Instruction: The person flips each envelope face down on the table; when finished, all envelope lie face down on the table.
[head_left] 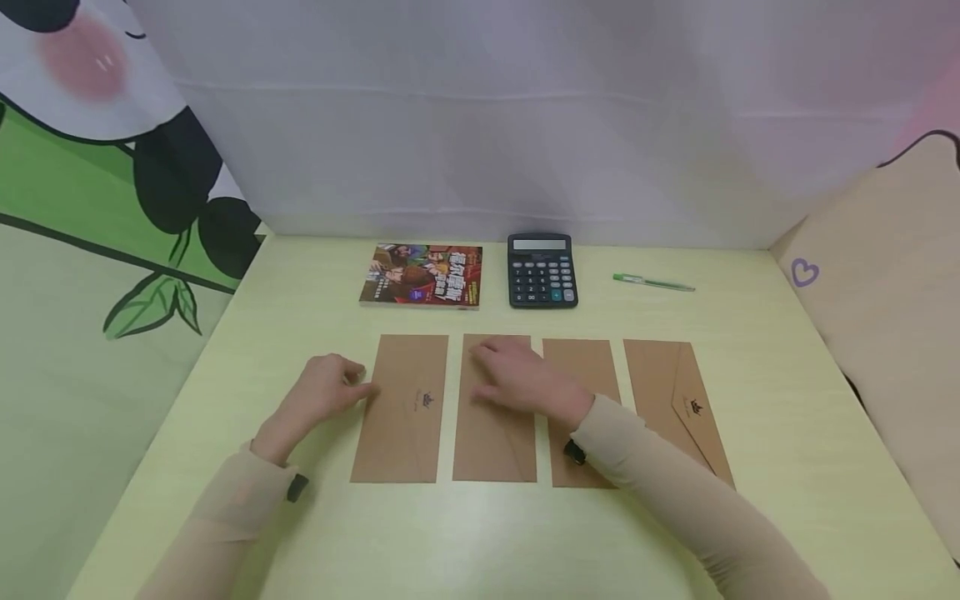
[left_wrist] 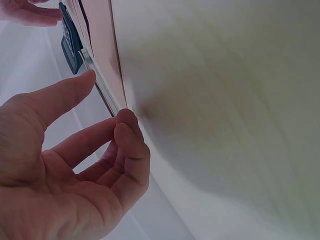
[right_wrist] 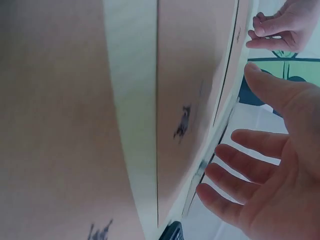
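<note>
Beige sleeves (head_left: 682,492) cross the near part of a pale table (head_left: 420,542), on the person's side of a black calculator (head_left: 542,287), from which all positions are given. Four brown envelopes (head_left: 397,442) lie flat in a spaced row on the calculator's near side: the leftmost envelope (head_left: 397,367) and the second envelope (head_left: 487,450) nearer and to its left, the third envelope (head_left: 581,367) nearer and slightly right, the rightmost envelope (head_left: 656,375) nearer and well to its right. Dark crown emblems mark the two end pieces. Left hand (head_left: 318,393), near-left of the calculator: at the leftmost envelope's outer edge, thumb and index finger narrowly parted, other fingers loosely curled, holding nothing; I cannot tell whether it touches the paper. Right hand (head_left: 528,379), directly nearer than the calculator: over the second envelope, thumb wide of the spread fingers, grasping nothing; contact cannot be judged. Beside the calculator, a colourful book (head_left: 423,277) lies left and a green pen (head_left: 654,282) right.
</note>
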